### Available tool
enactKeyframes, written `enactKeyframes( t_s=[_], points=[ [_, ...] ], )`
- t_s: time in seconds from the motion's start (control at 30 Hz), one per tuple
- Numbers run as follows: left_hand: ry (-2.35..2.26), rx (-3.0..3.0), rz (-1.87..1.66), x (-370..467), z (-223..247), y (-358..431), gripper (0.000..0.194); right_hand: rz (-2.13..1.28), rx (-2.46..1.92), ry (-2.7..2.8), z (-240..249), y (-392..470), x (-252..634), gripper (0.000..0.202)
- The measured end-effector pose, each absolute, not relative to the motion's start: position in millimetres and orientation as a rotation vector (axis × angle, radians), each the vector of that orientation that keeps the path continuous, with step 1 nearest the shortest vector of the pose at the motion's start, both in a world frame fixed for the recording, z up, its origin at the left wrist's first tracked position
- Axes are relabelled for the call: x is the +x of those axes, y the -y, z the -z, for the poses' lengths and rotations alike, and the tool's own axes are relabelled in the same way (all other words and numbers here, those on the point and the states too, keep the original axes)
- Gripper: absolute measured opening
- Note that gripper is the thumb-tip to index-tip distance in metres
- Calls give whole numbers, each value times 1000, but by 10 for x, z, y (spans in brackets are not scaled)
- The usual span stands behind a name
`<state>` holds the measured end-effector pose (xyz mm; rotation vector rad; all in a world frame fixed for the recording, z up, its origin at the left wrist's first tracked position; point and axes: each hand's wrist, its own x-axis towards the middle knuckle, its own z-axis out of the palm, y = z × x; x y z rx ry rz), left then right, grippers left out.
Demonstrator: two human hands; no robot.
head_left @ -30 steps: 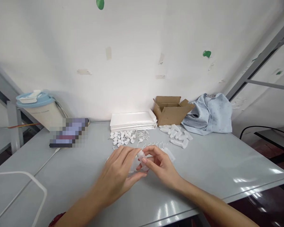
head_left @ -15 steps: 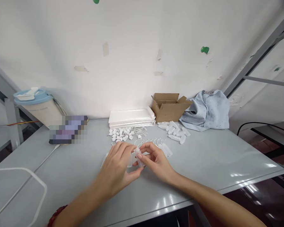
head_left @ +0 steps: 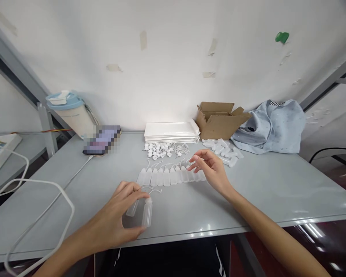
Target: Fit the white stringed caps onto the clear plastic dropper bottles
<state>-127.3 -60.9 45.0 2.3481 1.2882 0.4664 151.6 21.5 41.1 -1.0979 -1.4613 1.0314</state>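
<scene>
Pinched between the left hand's (head_left: 115, 217) index finger and thumb is a bottle (head_left: 147, 213), its neck at the finger, its base by the thumb; I cannot tell whether it touches the table (head_left: 190, 207). Just left of it, partly behind the fingers, is a second bottle (head_left: 132, 208). Beyond the grip, stretching to its right, lies a row of bottles (head_left: 167, 177) with thin white tails; over that row's right end hangs the right hand (head_left: 210, 169), fingers loosely apart. Farther beyond are white caps (head_left: 160, 150) and stacked packs (head_left: 170, 132), then, to the right, loose bottles (head_left: 217, 148), a box (head_left: 216, 129) and a bag (head_left: 276, 130). Beyond the grip on its left, a cup (head_left: 75, 119) bears faint print too small to read, and a phone's (head_left: 102, 140) screen is pixelated past reading. Well left, a white panel (head_left: 1, 152) carries blue and yellow marks, likewise illegible.
</scene>
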Motion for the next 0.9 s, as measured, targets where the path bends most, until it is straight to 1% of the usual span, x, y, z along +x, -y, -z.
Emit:
enactKeyframes(
  t_s=[0.1,0.27,0.47,0.9],
  points=[
    [-1307,2363,-445,-1298,-464,601,42,-1008,-1117,1478,-402,-216,1506,28],
    [-1308,2405,-430,-1371,-459,528,46,-984,-1119,1506,-390,-202,1506,25],
    [-1291,2388,-396,-1419,-421,472,42,-953,-1114,1514,-390,-198,1518,22],
    [-1333,2345,-319,-1438,-394,438,44,-951,-1124,1546,-367,-177,1527,20]
  ],
)
